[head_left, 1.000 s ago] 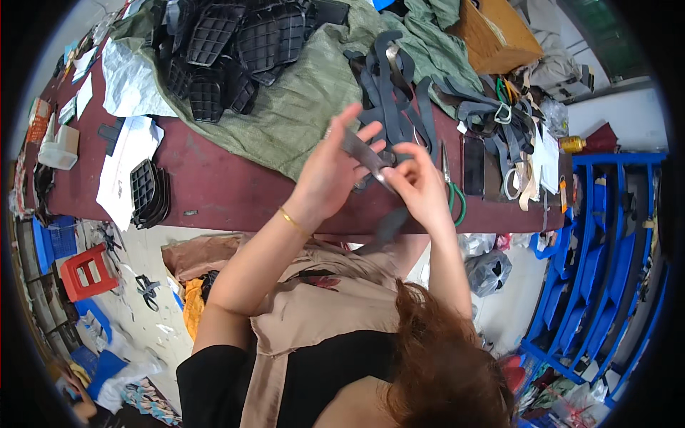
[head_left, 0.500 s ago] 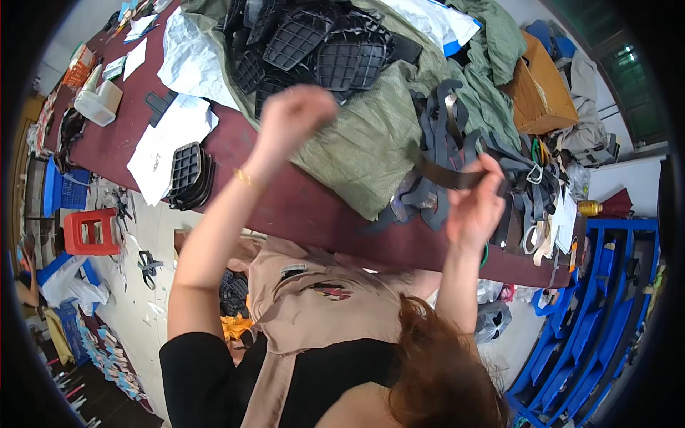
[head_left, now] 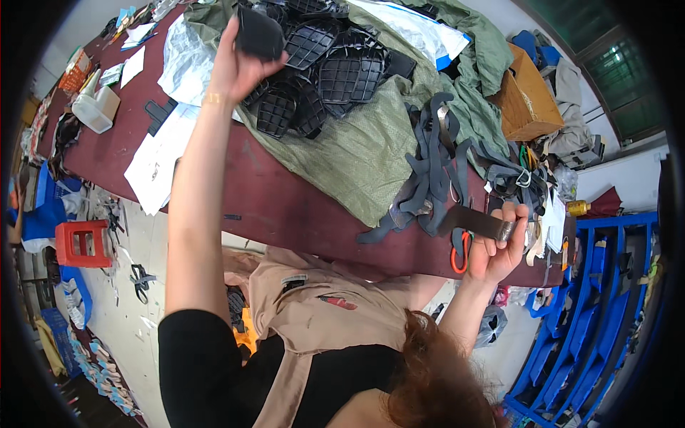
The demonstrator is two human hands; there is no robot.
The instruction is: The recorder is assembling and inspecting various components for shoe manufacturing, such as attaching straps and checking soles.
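Observation:
My left hand is raised at the upper left, its fingers and thumb closed around a smooth, dark, curved pad. Just right of it, several black ribbed plastic pads lie heaped on an open green woven sack. Low at the right, my right hand pinches one end of a dark strap, which sticks out leftward. Beside that strap, a tangle of grey straps rests on the maroon table. Scissors with orange handles show below the strap.
White papers and a white plastic container are on the table's left. A cardboard box stands at the back right. Blue racks are on the right, a red stool on the floor at left.
My left hand has moved up and left and now grips a dark pad. My right hand has shifted down and right with the strap, and the orange scissor handles have come into sight.

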